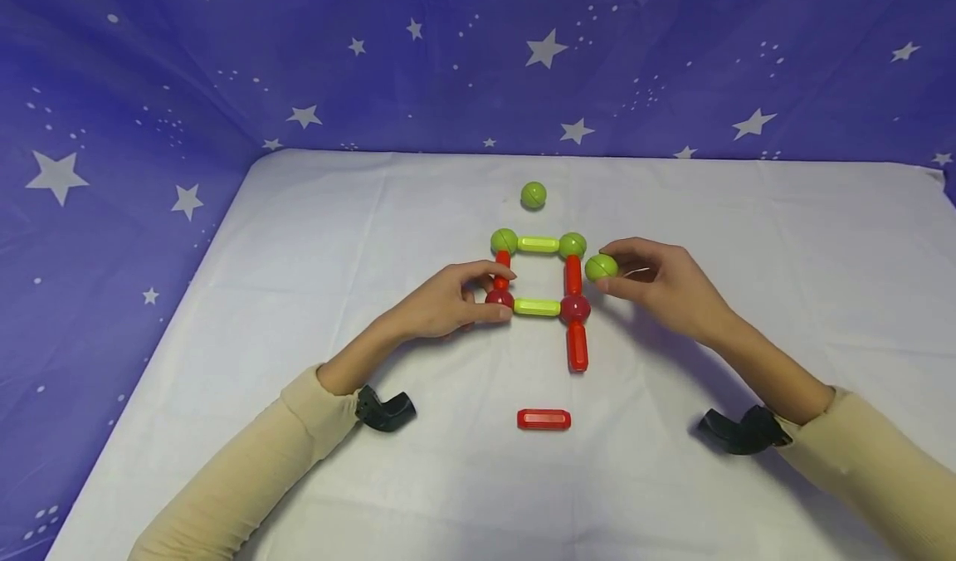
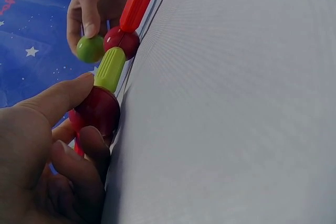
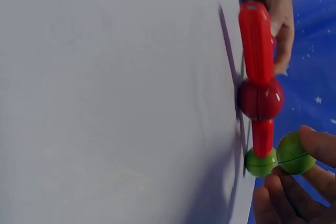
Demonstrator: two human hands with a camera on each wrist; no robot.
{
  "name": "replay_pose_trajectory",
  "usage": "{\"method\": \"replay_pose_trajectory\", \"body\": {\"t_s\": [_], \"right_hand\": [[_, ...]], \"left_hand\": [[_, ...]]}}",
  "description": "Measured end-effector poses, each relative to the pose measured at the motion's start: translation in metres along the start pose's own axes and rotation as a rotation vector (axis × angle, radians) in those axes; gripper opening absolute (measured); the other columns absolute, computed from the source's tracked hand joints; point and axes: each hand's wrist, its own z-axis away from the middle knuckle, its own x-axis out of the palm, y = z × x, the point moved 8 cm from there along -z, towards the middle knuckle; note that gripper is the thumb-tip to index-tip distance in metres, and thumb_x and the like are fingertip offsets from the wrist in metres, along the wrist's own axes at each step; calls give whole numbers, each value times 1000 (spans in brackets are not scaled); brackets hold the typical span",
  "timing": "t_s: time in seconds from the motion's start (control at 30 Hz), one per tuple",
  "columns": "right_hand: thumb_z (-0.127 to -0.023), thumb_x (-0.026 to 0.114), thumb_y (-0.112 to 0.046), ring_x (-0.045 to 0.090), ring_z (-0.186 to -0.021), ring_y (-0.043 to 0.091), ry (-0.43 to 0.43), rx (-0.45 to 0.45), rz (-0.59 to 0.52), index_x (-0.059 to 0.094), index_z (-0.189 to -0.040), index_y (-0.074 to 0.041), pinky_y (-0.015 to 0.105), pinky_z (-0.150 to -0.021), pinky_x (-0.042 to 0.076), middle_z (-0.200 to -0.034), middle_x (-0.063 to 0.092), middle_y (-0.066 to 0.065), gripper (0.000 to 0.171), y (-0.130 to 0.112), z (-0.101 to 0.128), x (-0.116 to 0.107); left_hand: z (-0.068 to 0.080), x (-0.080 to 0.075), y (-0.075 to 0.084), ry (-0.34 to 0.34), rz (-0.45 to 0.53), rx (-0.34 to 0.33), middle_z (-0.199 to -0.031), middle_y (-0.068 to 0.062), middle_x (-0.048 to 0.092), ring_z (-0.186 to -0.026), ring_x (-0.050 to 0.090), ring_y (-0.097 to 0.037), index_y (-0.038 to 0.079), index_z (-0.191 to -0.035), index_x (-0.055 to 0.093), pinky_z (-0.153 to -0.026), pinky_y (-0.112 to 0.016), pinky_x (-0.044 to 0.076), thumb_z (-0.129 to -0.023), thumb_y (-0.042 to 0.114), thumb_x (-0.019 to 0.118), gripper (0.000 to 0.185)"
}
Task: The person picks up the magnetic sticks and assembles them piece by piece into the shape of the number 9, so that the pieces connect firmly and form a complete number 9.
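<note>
A square frame of rods and balls lies on the white cloth. Its far corners are green balls, joined by a yellow-green rod (image 1: 538, 245); the near corners are dark red balls. Red rods form the sides, and another red rod (image 1: 577, 347) runs toward me from the near right ball (image 1: 575, 309). My left hand (image 1: 448, 302) holds the near left red ball (image 2: 97, 113) between thumb and fingers, index finger along the left side rod. Just right of the frame, my right hand (image 1: 672, 287) pinches a loose green ball (image 1: 601, 268) between thumb and fingertips.
Beyond the frame sits another green ball (image 1: 534, 195). A single red rod (image 1: 543, 419) lies crosswise on the near part of the white-covered table (image 1: 314, 229). Blue star-patterned fabric (image 1: 478, 63) rises behind the table and along its left side.
</note>
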Motion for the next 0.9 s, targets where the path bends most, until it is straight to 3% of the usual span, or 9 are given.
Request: {"method": "replay_pose_trajectory", "body": {"t_s": [0.2,0.47,0.9], "right_hand": [[-91,73,-20,61,-99,21,-32,-18,5,65,-122,-5,26,-86,50,-110,67,6,36,-4,11,6],[-90,75,-21,64,-94,17,-42,-22,-28,66,-122,-9,20,-83,49,-106,69,2,35,-10,24,12],[-89,76,-21,63,-89,10,-88,-52,-21,68,-119,-15,30,-83,53,-103,68,-6,32,-23,50,25]], "left_hand": [[0,0,0,4,-2,4,-102,-5,60,-53,49,-18,17,-127,62,-50,-27,41,-87,27,78,44],[0,0,-1,1,5,3,-102,-5,60,-53,48,-17,17,-127,62,-50,-28,41,-87,27,78,44],[1,0,0,6,-8,-8,-103,-4,60,-53,48,-18,17,-127,62,-48,-27,38,-87,28,77,44]]}}
